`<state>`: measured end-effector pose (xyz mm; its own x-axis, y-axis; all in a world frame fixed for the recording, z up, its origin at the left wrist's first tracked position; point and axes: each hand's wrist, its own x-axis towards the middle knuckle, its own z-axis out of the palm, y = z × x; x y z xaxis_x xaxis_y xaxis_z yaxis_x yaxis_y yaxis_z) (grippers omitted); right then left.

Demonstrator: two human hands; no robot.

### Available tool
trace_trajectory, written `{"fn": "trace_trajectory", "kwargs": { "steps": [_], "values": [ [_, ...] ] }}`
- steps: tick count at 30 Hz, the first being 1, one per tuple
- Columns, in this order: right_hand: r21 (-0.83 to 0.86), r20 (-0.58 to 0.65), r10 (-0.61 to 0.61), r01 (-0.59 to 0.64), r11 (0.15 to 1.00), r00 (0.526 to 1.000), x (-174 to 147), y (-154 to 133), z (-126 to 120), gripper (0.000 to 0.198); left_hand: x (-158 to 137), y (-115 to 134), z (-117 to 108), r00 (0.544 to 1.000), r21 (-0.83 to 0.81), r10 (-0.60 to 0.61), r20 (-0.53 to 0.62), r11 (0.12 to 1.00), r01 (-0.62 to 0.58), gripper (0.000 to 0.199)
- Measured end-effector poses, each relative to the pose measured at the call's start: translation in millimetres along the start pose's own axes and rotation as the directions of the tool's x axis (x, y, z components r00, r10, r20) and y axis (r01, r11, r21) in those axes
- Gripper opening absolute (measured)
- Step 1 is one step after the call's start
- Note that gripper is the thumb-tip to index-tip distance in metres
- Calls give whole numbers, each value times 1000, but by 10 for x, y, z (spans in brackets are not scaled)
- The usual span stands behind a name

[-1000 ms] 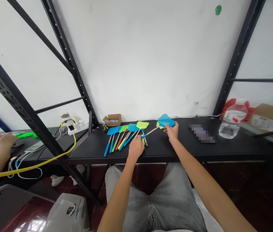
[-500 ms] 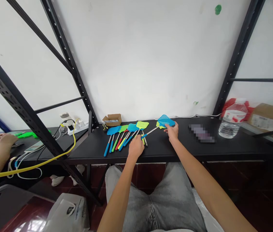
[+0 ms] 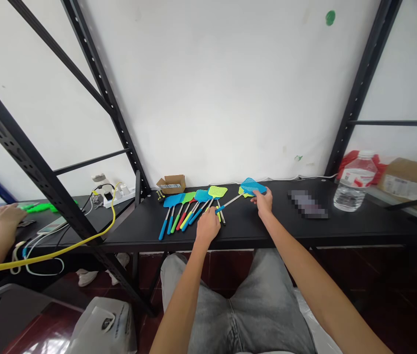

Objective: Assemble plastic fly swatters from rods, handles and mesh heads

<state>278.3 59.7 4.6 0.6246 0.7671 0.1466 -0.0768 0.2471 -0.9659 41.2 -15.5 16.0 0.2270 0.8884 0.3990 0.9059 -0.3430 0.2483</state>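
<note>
Over a black counter (image 3: 260, 232), gripped a blue fly swatter (image 3: 252, 186) by its handle in the left hand (image 3: 208, 225), and pinched its head in the right hand (image 3: 263, 201). Had more colourful swatters (image 3: 201, 195) lying side by side leftward, with an open cardboard box (image 3: 173, 182) beyond them.

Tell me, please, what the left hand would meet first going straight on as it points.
Probably the yellow-green flyswatter head just beyond the left hand, which holds a blue flyswatter; depth is unclear.

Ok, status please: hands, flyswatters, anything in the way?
Left hand gripping a blue flyswatter by its handle. Right hand pinching its mesh head. Possible clutter: other flyswatters close by left hand.
</note>
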Motion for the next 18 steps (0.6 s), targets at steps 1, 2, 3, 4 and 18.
{"fn": "trace_trajectory", "kwargs": {
  "steps": [1, 2, 3, 4, 18],
  "values": [
    [7, 0, 0, 0, 1000, 1000, -6, -7, 0, 79, 0, 0, -2, 1000, 1, 0, 1, 1000, 0, 32],
    [13, 1, 1, -1, 1000, 1000, -10, -12, -1, 78, 0, 1, -5, 1000, 2, 0, 3, 1000, 0, 32],
    [20, 1, 1, -1, 1000, 1000, -12, -15, -1, 78, 1, 1, -8, 1000, 3, 0, 6, 1000, 0, 32],
    [29, 1, 1, -1, 1000, 1000, -13, -15, 0, 78, 1, 2, -12, 1000, 4, 0, 9, 1000, 0, 33],
    [128, 23, 17, -20, 992, 1000, -19, -25, 1, 79, 8, -4, -9, 1000, 23, 6, 23, 1000, -7, 34]
  ]
}}
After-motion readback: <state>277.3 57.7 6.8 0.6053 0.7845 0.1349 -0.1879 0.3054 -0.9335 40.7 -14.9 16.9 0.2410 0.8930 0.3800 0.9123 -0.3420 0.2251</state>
